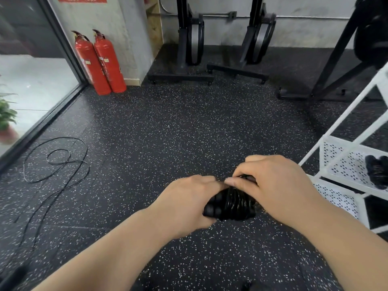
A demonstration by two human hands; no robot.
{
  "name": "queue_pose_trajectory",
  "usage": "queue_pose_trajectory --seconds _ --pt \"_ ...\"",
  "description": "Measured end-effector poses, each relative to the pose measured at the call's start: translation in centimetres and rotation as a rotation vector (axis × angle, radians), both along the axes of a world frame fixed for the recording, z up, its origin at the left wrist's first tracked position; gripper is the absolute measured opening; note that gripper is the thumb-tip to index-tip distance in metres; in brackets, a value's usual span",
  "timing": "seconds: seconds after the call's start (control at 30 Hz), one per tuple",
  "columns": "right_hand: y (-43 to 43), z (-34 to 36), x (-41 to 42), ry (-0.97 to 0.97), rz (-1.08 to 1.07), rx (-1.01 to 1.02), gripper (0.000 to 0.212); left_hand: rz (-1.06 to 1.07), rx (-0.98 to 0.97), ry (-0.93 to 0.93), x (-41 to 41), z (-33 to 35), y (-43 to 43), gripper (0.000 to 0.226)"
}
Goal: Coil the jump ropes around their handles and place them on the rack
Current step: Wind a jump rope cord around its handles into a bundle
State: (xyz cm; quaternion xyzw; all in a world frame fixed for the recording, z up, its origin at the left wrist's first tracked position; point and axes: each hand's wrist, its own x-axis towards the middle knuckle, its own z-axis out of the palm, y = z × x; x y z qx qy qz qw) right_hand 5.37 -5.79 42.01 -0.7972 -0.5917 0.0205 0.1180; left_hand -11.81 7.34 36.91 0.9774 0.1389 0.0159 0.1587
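A black jump rope (232,203) is wound in tight coils around its two black handles, held low in front of me. My left hand (184,202) grips the handle ends from the left. My right hand (270,183) curls over the top of the bundle and pinches the rope near its upper end. A second black jump rope (56,162) lies loose and uncoiled on the floor at the left. The white perforated rack (344,164) stands at the right, and a coiled black rope (376,173) lies on one of its shelves.
Two red fire extinguishers (100,61) lean by the wall corner at the back left. Black equipment stands (189,49) line the back wall, with a black frame leg (336,59) at the right. A glass door and a potted plant (6,116) are at the left.
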Motion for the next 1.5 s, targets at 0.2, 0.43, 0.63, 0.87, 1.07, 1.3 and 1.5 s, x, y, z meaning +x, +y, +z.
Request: queue_pose_trajectory --seconds 0.2,0.43,0.63,0.87,1.07,1.3,1.5 --pt "0.1 -0.3 1.3 0.123 -0.025 0.027 0.039 0.035 -0.154 0.016 -0.3 0.8 -0.2 0.097" --pt "0.2 0.3 3.0 0.662 -0.021 -0.022 0.024 0.023 -0.53 -0.098 -0.7 2.9 -0.7 0.121" --pt "0.1 0.7 3.3 1.088 -0.034 -0.064 0.042 0.063 -0.836 -0.214 -1.1 4.6 -1.2 0.112" --pt "0.8 -1.7 2.3 0.778 -0.201 -0.077 0.046 0.193 -0.941 -0.329 -0.8 3.8 -0.2 0.083" --pt "1.9 -3.7 0.8 0.721 -0.193 -0.152 0.039 0.257 -0.992 -0.335 -0.7 2.6 0.6 0.066" --pt "1.4 -3.3 -0.9 0.483 -0.027 -0.267 0.026 0.471 -0.92 -0.324 -0.6 1.4 1.9 0.036" --pt "0.4 -1.7 -2.1 0.314 0.019 -0.31 0.022 0.704 -0.546 -0.197 -0.7 -0.3 3.5 0.03"
